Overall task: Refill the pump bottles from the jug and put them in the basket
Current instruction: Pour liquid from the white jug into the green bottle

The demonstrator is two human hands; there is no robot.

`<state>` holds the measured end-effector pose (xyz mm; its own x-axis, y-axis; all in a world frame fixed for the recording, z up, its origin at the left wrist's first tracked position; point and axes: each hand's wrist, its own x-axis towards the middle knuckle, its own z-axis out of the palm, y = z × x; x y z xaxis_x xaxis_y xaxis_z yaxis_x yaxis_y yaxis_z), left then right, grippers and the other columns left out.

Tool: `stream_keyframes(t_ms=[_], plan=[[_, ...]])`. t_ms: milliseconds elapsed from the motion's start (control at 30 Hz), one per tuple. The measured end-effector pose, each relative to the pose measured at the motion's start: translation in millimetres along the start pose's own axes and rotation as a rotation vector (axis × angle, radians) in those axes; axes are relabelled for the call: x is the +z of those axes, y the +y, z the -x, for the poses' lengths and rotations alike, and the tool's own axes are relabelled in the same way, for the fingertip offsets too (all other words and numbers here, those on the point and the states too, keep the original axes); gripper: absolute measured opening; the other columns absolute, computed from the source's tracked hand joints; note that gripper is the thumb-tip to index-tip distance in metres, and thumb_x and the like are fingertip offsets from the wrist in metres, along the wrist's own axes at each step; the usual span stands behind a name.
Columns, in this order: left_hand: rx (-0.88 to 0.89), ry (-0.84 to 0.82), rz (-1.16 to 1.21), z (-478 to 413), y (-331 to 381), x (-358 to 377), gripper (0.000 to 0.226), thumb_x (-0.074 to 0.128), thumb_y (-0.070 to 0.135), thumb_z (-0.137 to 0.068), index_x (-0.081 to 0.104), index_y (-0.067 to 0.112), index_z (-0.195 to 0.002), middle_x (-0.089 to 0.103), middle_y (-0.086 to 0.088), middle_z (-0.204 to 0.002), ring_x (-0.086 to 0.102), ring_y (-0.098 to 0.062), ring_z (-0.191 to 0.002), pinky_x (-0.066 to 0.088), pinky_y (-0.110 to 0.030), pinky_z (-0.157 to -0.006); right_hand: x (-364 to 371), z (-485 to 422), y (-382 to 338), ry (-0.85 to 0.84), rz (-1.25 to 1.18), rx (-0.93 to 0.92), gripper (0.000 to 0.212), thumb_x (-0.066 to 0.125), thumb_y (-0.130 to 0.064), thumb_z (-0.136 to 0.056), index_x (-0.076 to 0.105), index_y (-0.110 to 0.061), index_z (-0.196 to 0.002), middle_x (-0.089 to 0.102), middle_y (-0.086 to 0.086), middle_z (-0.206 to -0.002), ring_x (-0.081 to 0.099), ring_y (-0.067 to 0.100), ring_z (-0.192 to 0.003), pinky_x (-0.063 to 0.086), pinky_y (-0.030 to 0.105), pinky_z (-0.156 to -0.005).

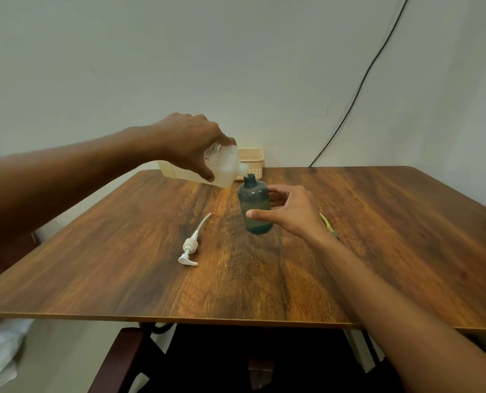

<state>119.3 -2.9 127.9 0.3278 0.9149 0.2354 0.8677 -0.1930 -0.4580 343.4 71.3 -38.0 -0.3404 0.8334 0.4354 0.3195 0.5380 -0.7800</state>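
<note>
Head view: the dark translucent pump bottle stands upright on the desk, its neck uncapped. A shallow layer of liquid shows at its base. The right hand curls around the bottle from the right side; the thumb lies across the front wall and the fingers pass behind it, so this grip grasps the bottle body. Directly above and to the left of that grip, the left hand clasps the pale translucent jug from above, fingers wrapped over its shoulder. The jug is tilted close to horizontal, its open spout just beside the bottle's neck; whether the two touch cannot be told. Left of the bottle grip and nearer the person, the white pump head lies flat on the desk, dip tube pointing away. Behind the jug, at the far desk edge, sits the beige slotted basket. A yellow object lies mostly hidden behind the right wrist.
</note>
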Motion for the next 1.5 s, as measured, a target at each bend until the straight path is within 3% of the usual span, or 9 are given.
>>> stream_keyframes(t_ms=[433, 900, 1033, 1500], plan=[[0.005, 0.006, -0.015, 0.0, -0.7, -2.0, 0.091, 0.078, 0.062, -0.079, 0.038, 0.037, -0.157, 0.063, 0.003, -0.136, 0.058, -0.024, -0.121, 0.046, -0.033, -0.080, -1.1, -0.9, 1.6, -0.002, 0.002, -0.024, 0.073, 0.099, -0.042, -0.070, 0.073, -0.025, -0.136, 0.078, -0.007, -0.126, 0.070, 0.000, -0.105, 0.056, 0.016, -0.081], [0.016, 0.024, -0.035, -1.4, -4.7, 1.4, 0.090, 0.077, 0.062, -0.080, 0.038, 0.037, -0.157, 0.063, 0.004, -0.136, 0.059, -0.022, -0.120, 0.039, -0.030, -0.077, 0.8, -5.0, 7.9, -0.020, -0.008, -0.020, 0.073, 0.099, -0.045, -0.069, 0.073, -0.028, -0.135, 0.077, -0.013, -0.122, 0.067, -0.009, -0.098, 0.055, 0.012, -0.077], [0.016, 0.023, -0.034, -2.5, -5.5, 2.5, 0.091, 0.078, 0.061, -0.079, 0.039, 0.036, -0.157, 0.063, 0.004, -0.137, 0.059, -0.022, -0.120, 0.039, -0.030, -0.076, 0.0, -5.4, 8.6, -0.028, -0.003, -0.020, 0.073, 0.099, -0.046, -0.069, 0.073, -0.029, -0.135, 0.073, -0.021, -0.113, 0.066, -0.012, -0.095, 0.051, 0.005, -0.071], [-0.002, 0.062, 0.049, -1.4, -10.0, 14.3, 0.090, 0.080, 0.060, -0.077, 0.045, 0.032, -0.155, 0.065, 0.004, -0.134, 0.060, -0.019, -0.116, 0.040, -0.028, -0.075, -0.1, -8.7, 11.0, -0.016, -0.023, -0.026, 0.073, 0.099, -0.044, -0.068, 0.074, -0.028, -0.135, 0.078, -0.013, -0.122, 0.069, -0.004, -0.104, 0.059, 0.019, -0.084]])
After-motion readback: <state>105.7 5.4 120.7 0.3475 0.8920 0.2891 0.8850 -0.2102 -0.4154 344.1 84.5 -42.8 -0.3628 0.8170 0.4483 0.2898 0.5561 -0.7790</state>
